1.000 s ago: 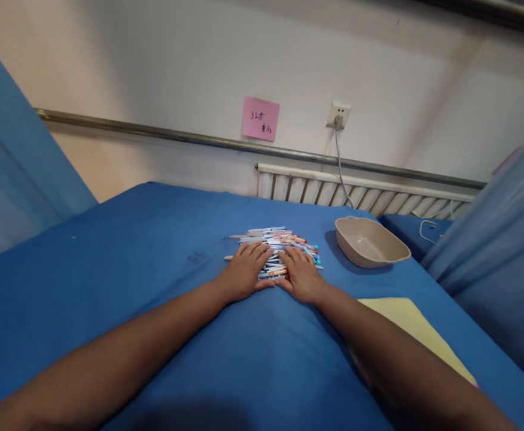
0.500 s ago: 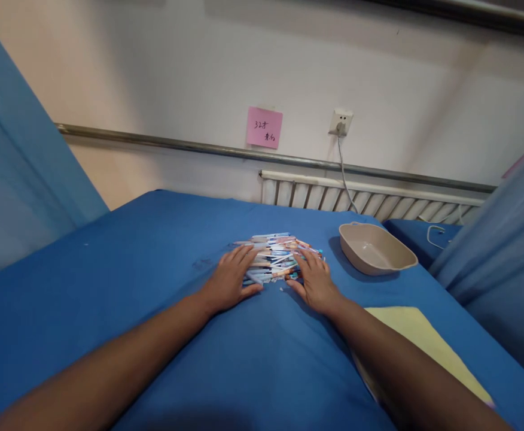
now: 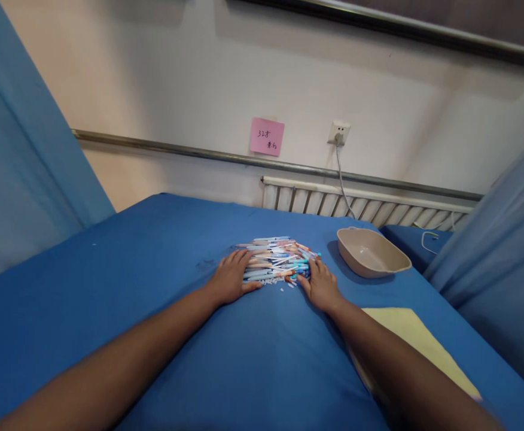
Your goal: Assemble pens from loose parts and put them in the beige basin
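Observation:
A pile of pens in white, blue, teal and orange lies on the blue-covered surface, most of them pointing left to right. Against the pile's left end rests my left hand, its thumb held apart from the other fingers. At the right end my right hand touches the pens, thumb spread as well. Neither hand is closed around anything. Several small white bits lie along the pile's near edge. My palms hide some of the pen ends.
A beige plastic basin stands right of the pile. Nearer, a pale yellow sheet lies partly under my right forearm. Blue curtains hang at both sides. Behind are a radiator, a metal rail, a pink note and a socket.
My right hand has shifted right, off the top of the pens to their end. The left hand has drawn back slightly left, uncovering more of the pile. The view has tilted up a little.

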`<state>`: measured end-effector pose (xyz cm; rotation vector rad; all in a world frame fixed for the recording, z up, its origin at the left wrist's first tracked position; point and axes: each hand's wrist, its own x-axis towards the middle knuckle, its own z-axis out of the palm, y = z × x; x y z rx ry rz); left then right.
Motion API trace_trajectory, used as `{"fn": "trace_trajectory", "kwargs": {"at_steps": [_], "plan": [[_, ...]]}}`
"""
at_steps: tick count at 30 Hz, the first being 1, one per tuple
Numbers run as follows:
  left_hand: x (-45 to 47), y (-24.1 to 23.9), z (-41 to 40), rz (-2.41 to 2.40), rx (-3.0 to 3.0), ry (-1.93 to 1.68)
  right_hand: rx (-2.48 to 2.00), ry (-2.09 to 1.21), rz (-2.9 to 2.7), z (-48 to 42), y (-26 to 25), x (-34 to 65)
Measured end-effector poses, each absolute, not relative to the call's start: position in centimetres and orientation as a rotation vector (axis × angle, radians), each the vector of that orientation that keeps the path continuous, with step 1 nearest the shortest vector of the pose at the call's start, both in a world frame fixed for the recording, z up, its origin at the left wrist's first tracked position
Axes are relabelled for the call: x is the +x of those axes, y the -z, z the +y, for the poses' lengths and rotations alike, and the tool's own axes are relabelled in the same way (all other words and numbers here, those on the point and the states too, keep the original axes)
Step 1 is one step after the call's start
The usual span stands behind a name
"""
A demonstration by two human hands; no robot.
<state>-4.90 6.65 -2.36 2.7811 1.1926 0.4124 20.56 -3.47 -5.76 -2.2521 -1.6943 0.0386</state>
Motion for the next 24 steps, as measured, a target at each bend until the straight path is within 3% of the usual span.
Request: {"fn": "trace_trajectory", "kwargs": {"at_steps": [8,14,20,24], "plan": [[-3.9,2.4,6.6,0.981,2.736,-0.578,-2.141,-0.013,-1.664,-3.5,5.5,17.6],[-5.7,1.7,7.9,1.198,2.515,-0.796,-1.993,-0.013,-1.622,-3.3,5.4,19.1],[-7.6,0.4,8.6,1.332,2.486,-0.482,-1.58,-0.15,-1.513,-2.5,5.2,21.5],[-8.1,-0.3,8.2,1.261,2.539,-0.33,-1.559,-0.331,-1.249,-2.4,5.3,22.4]]}}
